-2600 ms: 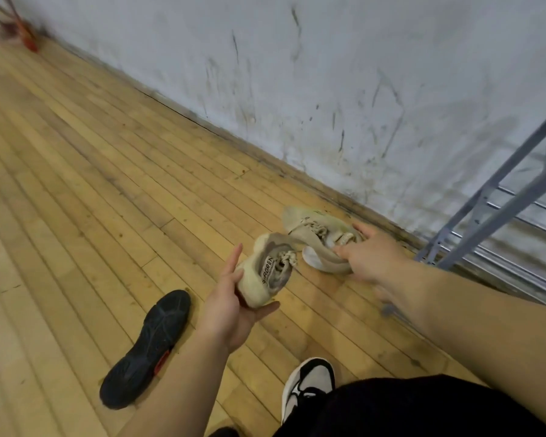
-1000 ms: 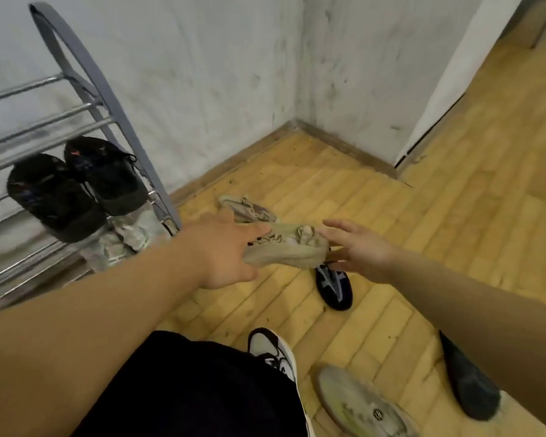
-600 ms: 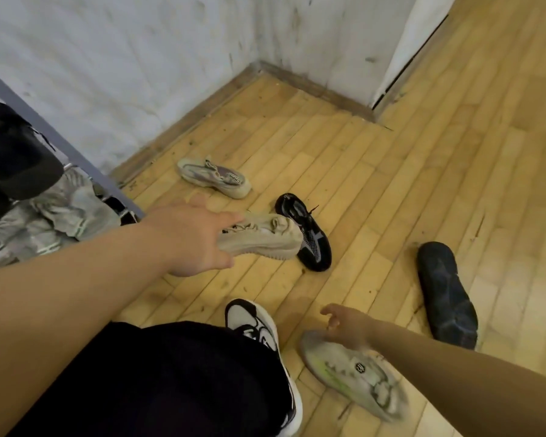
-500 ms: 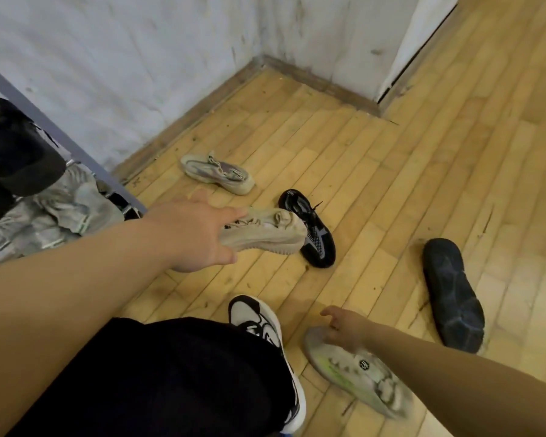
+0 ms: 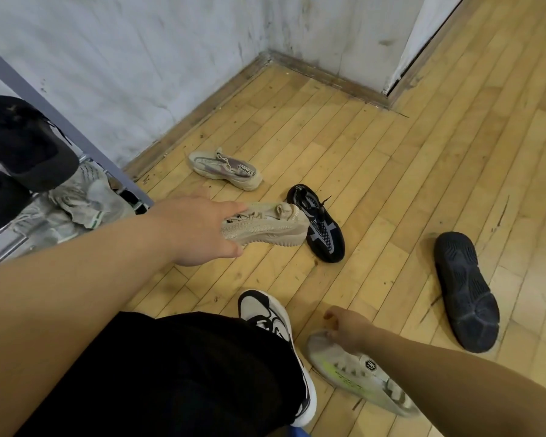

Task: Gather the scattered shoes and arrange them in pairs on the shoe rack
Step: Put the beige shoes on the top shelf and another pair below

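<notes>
Holding a beige knit shoe [image 5: 265, 230] by one end, the left hand [image 5: 196, 230] hangs near the centre of view, with the shoe rack [image 5: 63, 123] at 9 o'clock. At 5 o'clock the right hand [image 5: 349, 326] curls its fingers over the near end of a white-and-green sneaker [image 5: 360, 372] lying on the floor. I judge the sneaker light and soft-topped, apt to fold — a pinch at the stiffer heel collar should carry it better.

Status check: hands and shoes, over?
Left hand grips beige knit sneaker. Right hand curled over white sneaker with green stripe, on floor. Grey metal shoe rack at left, nothing blocking.
</notes>
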